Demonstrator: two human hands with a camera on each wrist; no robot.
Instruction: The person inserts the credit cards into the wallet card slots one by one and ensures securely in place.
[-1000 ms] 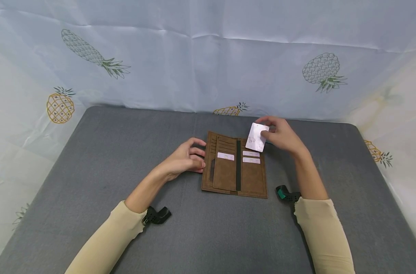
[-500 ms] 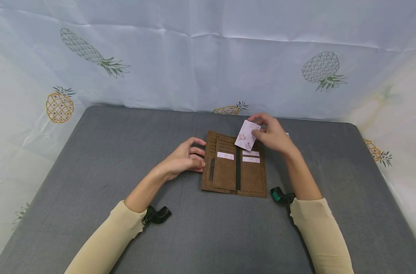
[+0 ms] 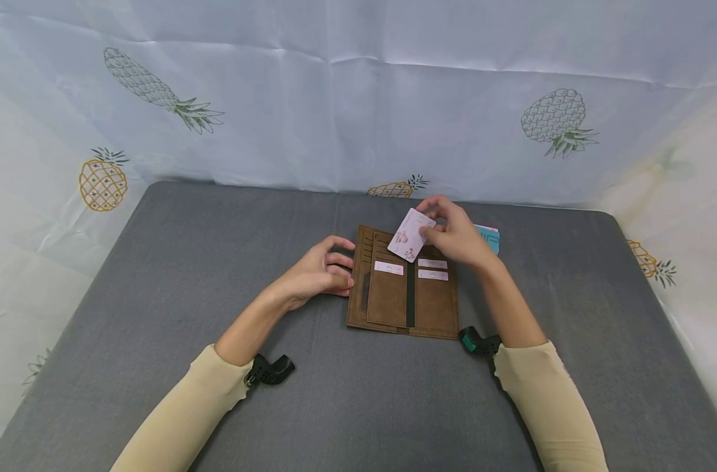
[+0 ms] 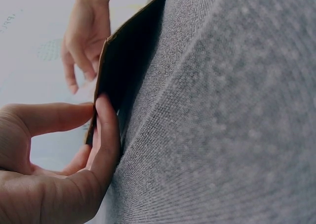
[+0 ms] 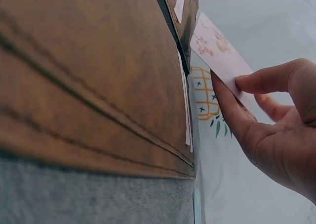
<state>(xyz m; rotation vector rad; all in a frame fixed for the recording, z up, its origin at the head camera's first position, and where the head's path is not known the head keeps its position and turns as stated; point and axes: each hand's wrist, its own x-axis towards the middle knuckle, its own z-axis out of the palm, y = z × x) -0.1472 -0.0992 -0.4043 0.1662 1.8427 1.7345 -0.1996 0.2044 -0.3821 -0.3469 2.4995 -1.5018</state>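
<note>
An open brown wallet (image 3: 434,308) lies on the grey table, with one pale card (image 3: 388,268) showing in a left slot and two more (image 3: 432,275) in right slots. My left hand (image 3: 320,272) pinches the wallet's left edge; in the left wrist view the thumb is above the edge and fingers (image 4: 106,135) are beneath it. Over the upper middle of the wallet, my right hand (image 3: 457,233) holds a pale pink flowered card (image 3: 408,237) between thumb and fingers. The right wrist view shows this card (image 5: 222,48) tilted and apart from the slots.
A teal card (image 3: 489,239) lies on the table behind my right wrist, partly hidden, with a pale edge beside it. A white cloth with pineapple prints (image 3: 358,118) hangs behind the table's far edge. Grey tabletop (image 3: 347,406) extends in front of the wallet.
My right hand has carried the flowered card leftward from the wallet's upper right corner to its upper middle, uncovering the teal card. The left hand stays on the wallet's edge.
</note>
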